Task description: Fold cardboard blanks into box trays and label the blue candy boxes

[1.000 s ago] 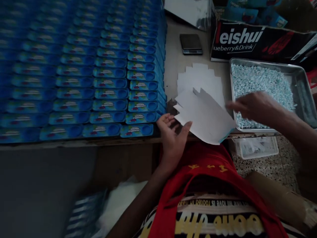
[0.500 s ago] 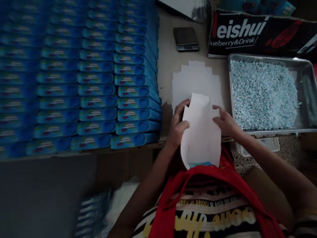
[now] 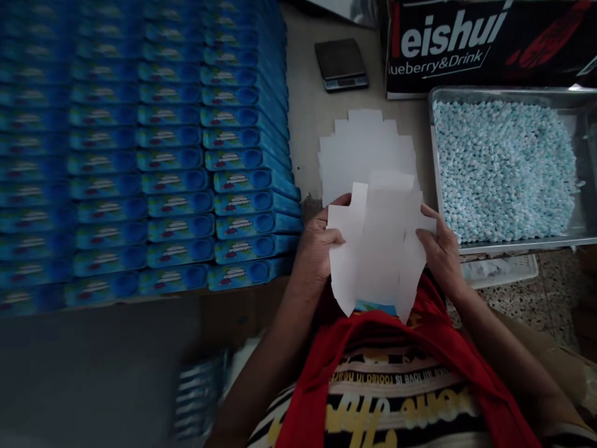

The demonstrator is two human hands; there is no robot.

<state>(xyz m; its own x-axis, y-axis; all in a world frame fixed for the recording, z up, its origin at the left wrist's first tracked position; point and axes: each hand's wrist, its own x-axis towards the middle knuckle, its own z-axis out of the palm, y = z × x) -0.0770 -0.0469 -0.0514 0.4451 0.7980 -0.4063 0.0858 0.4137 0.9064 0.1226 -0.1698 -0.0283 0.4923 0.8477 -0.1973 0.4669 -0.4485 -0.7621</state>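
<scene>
Between my two hands is a creased cardboard box blank (image 3: 383, 242), its white inner face up and a strip of blue print at its near edge. My left hand (image 3: 321, 239) pinches its left flap, thumb on top and fingers beneath. On the opposite side, my right hand (image 3: 439, 246) grips the right flap the same way. The near end of the blank rests against my red apron (image 3: 308, 379). Just beyond it, more flat white box blanks (image 3: 366, 146) lie on the table, partly covered by the held one.
Rows of filled-out blue boxes (image 3: 177, 205) cover the table's left side. At the back sits a small digital scale (image 3: 341, 64). A metal tray (image 3: 513, 244) of pale blue pellets stands at right, before a black carton (image 3: 448, 50). A white basket (image 3: 501, 272) is below.
The blank has opened out wider, its left and right flaps now spread to the sides. Both hands have moved apart a little. The view has shifted slightly.
</scene>
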